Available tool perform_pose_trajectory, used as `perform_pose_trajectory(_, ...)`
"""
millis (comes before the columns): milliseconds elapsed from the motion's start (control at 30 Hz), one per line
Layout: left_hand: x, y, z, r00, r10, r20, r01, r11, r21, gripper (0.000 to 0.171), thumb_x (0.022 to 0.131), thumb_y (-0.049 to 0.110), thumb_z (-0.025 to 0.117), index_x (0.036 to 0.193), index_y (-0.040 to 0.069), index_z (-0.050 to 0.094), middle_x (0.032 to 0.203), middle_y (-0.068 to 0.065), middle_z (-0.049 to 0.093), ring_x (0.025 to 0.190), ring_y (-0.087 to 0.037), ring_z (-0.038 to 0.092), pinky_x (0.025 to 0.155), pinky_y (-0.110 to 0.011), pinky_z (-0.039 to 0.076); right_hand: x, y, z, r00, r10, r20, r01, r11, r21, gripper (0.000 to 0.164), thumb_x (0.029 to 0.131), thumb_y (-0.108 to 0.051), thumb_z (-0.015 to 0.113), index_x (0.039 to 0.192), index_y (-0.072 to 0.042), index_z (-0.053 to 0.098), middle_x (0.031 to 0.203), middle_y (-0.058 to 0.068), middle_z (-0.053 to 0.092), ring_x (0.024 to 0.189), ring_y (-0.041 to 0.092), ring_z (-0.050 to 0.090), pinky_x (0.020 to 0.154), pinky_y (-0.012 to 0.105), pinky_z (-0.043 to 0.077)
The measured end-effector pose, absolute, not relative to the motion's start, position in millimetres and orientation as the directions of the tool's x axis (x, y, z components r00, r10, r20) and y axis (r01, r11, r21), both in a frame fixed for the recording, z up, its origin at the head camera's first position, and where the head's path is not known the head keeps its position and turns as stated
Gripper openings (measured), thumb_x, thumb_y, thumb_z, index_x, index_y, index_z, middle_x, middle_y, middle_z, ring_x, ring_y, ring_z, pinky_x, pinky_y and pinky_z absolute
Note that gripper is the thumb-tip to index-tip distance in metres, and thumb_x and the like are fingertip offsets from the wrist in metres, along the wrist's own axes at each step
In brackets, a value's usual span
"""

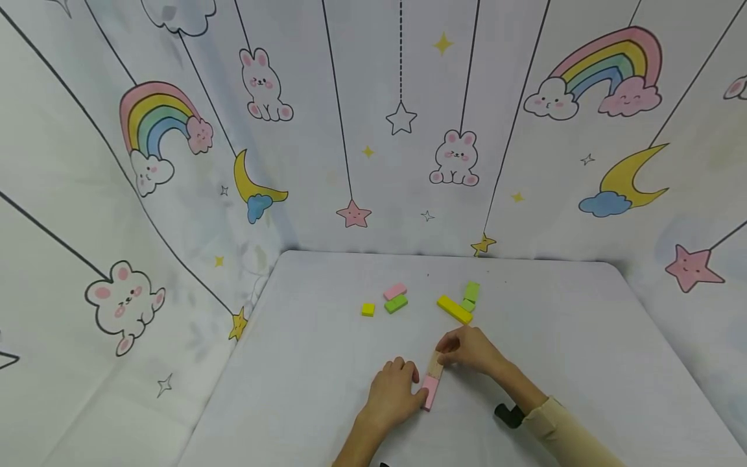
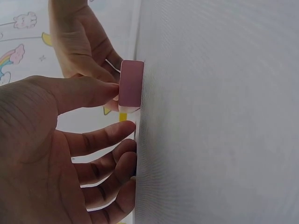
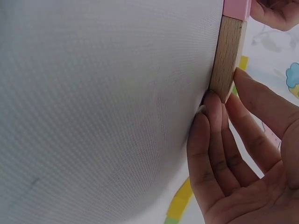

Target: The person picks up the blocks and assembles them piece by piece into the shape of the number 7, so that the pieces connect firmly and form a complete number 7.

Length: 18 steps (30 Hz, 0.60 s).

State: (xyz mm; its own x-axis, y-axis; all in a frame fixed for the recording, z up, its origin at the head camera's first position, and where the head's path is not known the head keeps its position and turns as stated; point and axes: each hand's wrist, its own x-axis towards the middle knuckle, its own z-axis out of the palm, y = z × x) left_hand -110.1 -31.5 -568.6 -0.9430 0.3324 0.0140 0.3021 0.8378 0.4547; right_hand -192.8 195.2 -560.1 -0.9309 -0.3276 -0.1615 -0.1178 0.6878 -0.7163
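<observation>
A pink block (image 1: 429, 393) and a bare wood block (image 1: 435, 365) lie end to end in a line on the white table. My left hand (image 1: 393, 394) touches the pink block with its thumb; its other fingers rest loosely bent on the table to the left. In the left wrist view the near end of the pink block (image 2: 131, 84) faces the camera. My right hand (image 1: 471, 349) pinches the far end of the wood block (image 3: 227, 56), thumb on top and fingertips at its end.
Behind the hands lie a yellow cube (image 1: 367, 310), another pink block (image 1: 395, 291), a green block (image 1: 396, 303), a long yellow block (image 1: 454, 309) and light green blocks (image 1: 472, 291). A printed cloth (image 1: 373, 162) hangs behind the white table (image 1: 292, 389).
</observation>
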Motion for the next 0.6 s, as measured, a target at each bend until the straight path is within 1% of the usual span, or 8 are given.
perform_pose_trajectory(267,-111.6,-31.1,-569.6,-0.943,0.332,0.015,0.302,0.837,0.456,0.028,0.09,0.04,0.078,0.095,0.018,0.063,0.088,0.006,0.05,0.077,-0.012,0.046,0.064,-0.029,0.04,-188.7,193.4,-557.5,-0.925,-0.344,-0.158,-0.132,0.683,-0.718,0.017,0.082,-0.018,0.089,0.096,-0.015,0.08,0.083,-0.007,0.072,0.076,0.014,0.062,0.068,0.031,0.053)
perform_pose_trajectory(400,-111.2,-30.4,-569.0,-0.943,0.332,0.014,0.302,0.838,0.455,0.027,0.089,0.04,0.077,0.095,0.017,0.063,0.087,0.006,0.05,0.077,-0.012,0.046,0.064,-0.029,0.039,-187.8,191.7,-559.2,-0.92,-0.356,-0.164,-0.134,0.679,-0.722,0.016,0.083,-0.018,0.088,0.096,-0.017,0.08,0.082,-0.009,0.071,0.076,0.013,0.062,0.068,0.029,0.052)
perform_pose_trajectory(600,-110.0,-29.6,-566.4,-0.941,0.337,0.028,0.312,0.835,0.453,0.029,0.089,0.039,0.078,0.094,0.015,0.063,0.086,0.005,0.049,0.076,-0.013,0.045,0.063,-0.029,0.039,-185.1,190.4,-561.2,-0.906,-0.398,-0.144,-0.177,0.666,-0.724,0.014,0.084,-0.018,0.088,0.095,-0.016,0.08,0.082,-0.01,0.071,0.076,0.012,0.064,0.066,0.027,0.052)
